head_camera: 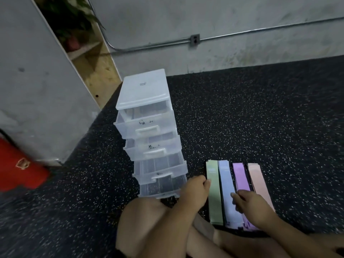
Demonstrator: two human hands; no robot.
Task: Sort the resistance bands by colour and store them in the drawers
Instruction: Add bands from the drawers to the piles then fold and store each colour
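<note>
Left hand [197, 189] is curled against the green stack [214, 198]; whether it grips cannot be told. Right hand [249, 203] pinches the blue stack [226, 183] under its fingers. Recommendation: lift one colour whole towards the drawers [147, 108] beyond the left hand.

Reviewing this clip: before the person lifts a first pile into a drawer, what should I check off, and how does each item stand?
1. Bands sorted by colour: ok. The green pile, blue pile, purple pile and pink pile lie side by side on the floor.
2. Drawers open: ok. All four drawers of the drawer tower stand pulled out in steps.
3. Drawers free of bands: ok. No coloured band shows inside.
4. Left hand grip on the green pile: cannot tell. Its fingertips are at the pile's edge.
5. Right hand grip: cannot tell. It lies over the blue and purple piles.
</note>
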